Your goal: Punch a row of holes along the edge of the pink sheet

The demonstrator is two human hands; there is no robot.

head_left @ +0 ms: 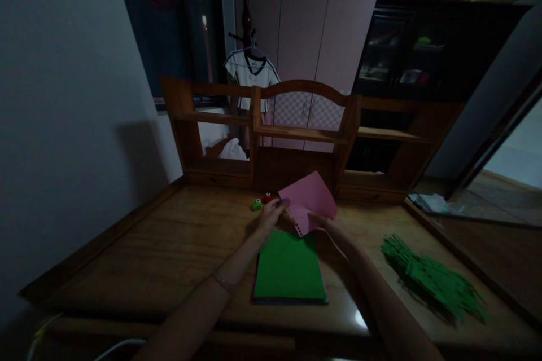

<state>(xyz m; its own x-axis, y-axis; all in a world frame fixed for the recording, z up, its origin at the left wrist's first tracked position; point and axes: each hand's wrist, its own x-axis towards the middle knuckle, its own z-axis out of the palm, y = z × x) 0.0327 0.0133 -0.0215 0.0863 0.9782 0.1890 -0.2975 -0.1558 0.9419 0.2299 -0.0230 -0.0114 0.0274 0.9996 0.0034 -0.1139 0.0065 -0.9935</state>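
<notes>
A sheet of pink paper (315, 194) is held up above the desk, tilted, with a row of punched holes along its lower left edge. My right hand (326, 223) grips the sheet by its lower right part. At the sheet's left edge, my left hand (272, 215) is closed around a small purple paper punch (283, 202), mostly hidden by the fingers. Just beyond that hand stand a green punch (256, 204) and a red punch (267, 198), each with a white round spot. Below both hands lies a stack of paper with a green sheet (290, 268) on top.
A heap of green cut paper (432, 273) with lacy edges lies on the right of the wooden desk (178, 254). Wooden shelves (305, 134) rise along the desk's back edge. A wall (84, 124) borders the left side. A white cable (121, 344) runs at the lower left.
</notes>
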